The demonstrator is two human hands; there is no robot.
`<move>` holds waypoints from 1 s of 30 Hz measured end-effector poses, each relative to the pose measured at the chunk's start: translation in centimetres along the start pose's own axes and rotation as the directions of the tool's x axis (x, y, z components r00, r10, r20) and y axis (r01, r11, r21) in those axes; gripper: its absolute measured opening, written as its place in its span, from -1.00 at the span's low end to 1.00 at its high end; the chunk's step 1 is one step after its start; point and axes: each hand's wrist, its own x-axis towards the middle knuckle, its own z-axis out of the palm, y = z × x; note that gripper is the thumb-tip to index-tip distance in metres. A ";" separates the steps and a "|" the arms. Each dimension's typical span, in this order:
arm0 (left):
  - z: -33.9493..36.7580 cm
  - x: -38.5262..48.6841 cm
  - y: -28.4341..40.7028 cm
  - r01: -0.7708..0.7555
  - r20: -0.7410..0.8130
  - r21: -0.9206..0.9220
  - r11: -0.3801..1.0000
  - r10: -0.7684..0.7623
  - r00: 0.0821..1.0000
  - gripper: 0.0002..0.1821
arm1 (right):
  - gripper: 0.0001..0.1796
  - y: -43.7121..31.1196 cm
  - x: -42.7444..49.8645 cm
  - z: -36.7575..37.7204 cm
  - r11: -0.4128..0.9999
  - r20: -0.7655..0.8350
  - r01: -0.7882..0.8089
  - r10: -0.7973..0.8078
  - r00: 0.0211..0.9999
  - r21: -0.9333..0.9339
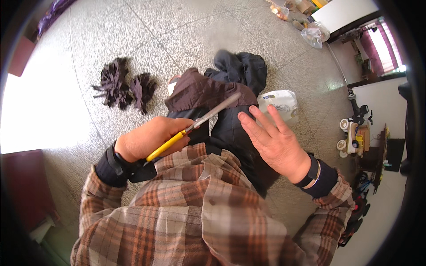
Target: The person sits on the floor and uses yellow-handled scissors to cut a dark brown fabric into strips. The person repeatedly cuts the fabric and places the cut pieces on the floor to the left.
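Note:
My left hand (153, 138) grips a yellow-handled cutting tool (214, 111), seemingly scissors seen edge-on, its metal blade pointing up and to the right. Raised on the other side, my right hand (274, 146) holds nothing, and its fingers are spread. A piece of dark brown cloth (206, 89) lies draped across my knees beyond the blade. Past it rests a crumpled black cloth (246, 68). Two bunches of ruffled dark brown cloth lie on the floor to the left, a larger bunch (114, 83) and a smaller bunch (143, 91).
A white plastic bag (283, 103) with print lies right of my knees on the speckled tile floor (179, 30). Clear plastic bags (314, 35) stand at the far right. Along the right wall are a wheeled toy (349, 139) and a cardboard box (365, 136).

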 end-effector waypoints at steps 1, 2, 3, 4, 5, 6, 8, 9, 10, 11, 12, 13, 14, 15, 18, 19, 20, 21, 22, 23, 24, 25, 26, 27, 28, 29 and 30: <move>-0.2 0.0 0.5 0.001 -0.026 0.015 1.000 -0.001 1.000 -0.78 | -0.71 0.2 0.2 -0.4 0.999 -0.035 -0.047 0.047 0.998 0.002; -0.4 0.0 1.0 0.000 -0.051 0.031 1.000 0.001 0.999 -0.77 | -0.68 0.3 0.5 -0.6 0.996 -0.071 -0.094 0.094 0.993 0.004; -0.4 0.0 1.5 -0.004 -0.079 0.048 0.999 0.008 0.997 -0.76 | -0.65 0.4 0.7 -0.8 0.990 -0.097 -0.140 0.139 0.986 -0.005; -0.5 0.0 2.0 0.020 -0.083 0.183 0.983 -0.005 0.997 -0.72 | -0.62 0.2 1.1 -0.9 0.979 -0.160 -0.206 0.205 0.966 0.011; -0.6 0.0 2.4 0.009 -0.086 0.178 0.984 0.007 0.996 -0.69 | -0.57 0.1 1.3 -0.9 0.972 -0.182 -0.232 0.233 0.955 0.031; -0.8 0.1 2.8 -0.019 -0.090 0.186 0.982 0.036 0.995 -0.72 | -0.53 0.1 1.4 -0.9 0.966 -0.189 -0.256 0.260 0.947 0.041; -0.6 0.3 3.5 0.010 -0.093 0.215 0.977 0.010 0.996 -0.80 | -0.48 -0.2 1.3 -0.8 0.952 -0.181 -0.303 0.306 0.935 0.046; -0.7 0.6 3.7 0.003 -0.095 0.232 0.973 0.020 0.995 -0.71 | -0.53 -0.4 1.3 -0.5 0.946 -0.190 -0.322 0.325 0.927 0.045; -0.9 0.9 3.8 -0.004 -0.100 0.246 0.969 0.029 0.995 -0.62 | -0.58 -0.5 1.5 -0.2 0.940 -0.197 -0.340 0.340 0.920 0.031; -1.1 1.2 3.9 0.028 -0.096 0.269 0.963 -0.002 0.995 -0.53 | -0.62 -0.5 1.7 0.1 0.932 -0.214 -0.361 0.349 0.912 -0.015; -1.5 1.3 4.1 0.040 -0.064 0.278 0.960 -0.023 0.998 -0.45 | -0.65 -0.5 1.7 0.3 0.929 -0.207 -0.360 0.371 0.905 0.092; -1.7 1.6 4.2 0.022 -0.058 0.295 0.955 -0.005 0.998 -0.44 | -0.66 -0.5 1.7 0.5 0.930 -0.217 -0.356 0.367 0.904 0.091; -1.8 1.9 4.3 0.031 -0.055 0.308 0.951 -0.015 0.998 -0.42 | -0.67 -0.3 1.7 0.7 0.932 -0.227 -0.352 0.363 0.904 0.089; -1.9 2.1 4.4 0.088 -0.046 0.319 0.944 -0.077 0.996 -0.40 | -0.68 -0.2 1.7 0.8 0.934 -0.235 -0.347 0.358 0.904 0.088; -2.2 2.7 4.7 0.033 -0.058 0.385 0.923 -0.011 0.998 -0.37 | -0.69 -0.1 2.0 1.2 0.909 -0.244 -0.357 0.404 0.882 0.215; -2.2 2.8 4.9 0.057 -0.069 0.409 0.911 -0.032 0.997 -0.37 | -0.68 0.0 2.3 1.4 0.901 -0.274 -0.360 0.419 0.865 0.243; -2.3 2.8 5.0 0.049 -0.081 0.429 0.902 -0.016 0.997 -0.37 | -0.68 0.1 2.6 1.6 0.895 -0.293 -0.361 0.430 0.854 0.262; -2.4 2.8 5.2 0.066 -0.095 0.449 0.891 -0.026 0.995 -0.37 | -0.67 0.1 3.0 1.8 0.895 -0.309 -0.371 0.436 0.845 0.248; -2.6 2.8 5.3 0.100 -0.113 0.471 0.876 -0.053 0.992 -0.37 | -0.65 0.2 3.2 1.8 0.886 -0.305 -0.368 0.446 0.841 0.283; -2.7 2.7 5.3 0.083 -0.133 0.474 0.876 -0.021 0.991 -0.34 | -0.64 0.2 3.3 1.8 0.882 -0.296 -0.373 0.452 0.841 0.286; -2.7 2.8 5.3 0.082 -0.156 0.479 0.874 -0.007 0.988 -0.31 | -0.62 0.3 3.5 1.8 0.879 -0.287 -0.379 0.458 0.842 0.289; -2.8 2.7 5.3 0.080 -0.179 0.482 0.872 0.009 0.984 -0.28 | -0.59 0.4 3.7 1.9 0.871 -0.271 -0.382 0.465 0.843 0.308; -3.0 2.6 5.3 0.101 -0.177 0.465 0.880 -0.019 0.984 -0.31 | -0.55 0.5 3.7 1.9 0.863 -0.253 -0.385 0.472 0.844 0.325; -3.2 2.5 5.3 0.120 -0.175 0.447 0.886 -0.045 0.984 -0.34 | -0.51 0.7 3.8 1.9 0.855 -0.227 -0.393 0.479 0.848 0.338; -3.3 2.4 5.2 0.162 -0.173 0.429 0.889 -0.095 0.980 -0.37 | -0.48 0.9 3.7 2.0 0.823 -0.211 -0.388 0.502 0.839 0.416; -3.4 2.4 5.1 0.153 -0.175 0.420 0.895 -0.086 0.981 -0.36 | -0.43 1.3 3.7 2.1 0.785 -0.183 -0.384 0.521 0.834 0.487; -3.5 2.4 4.9 0.169 -0.181 0.407 0.898 -0.103 0.978 -0.36 | -0.39 1.7 3.7 2.4 0.747 -0.142 -0.380 0.529 0.836 0.546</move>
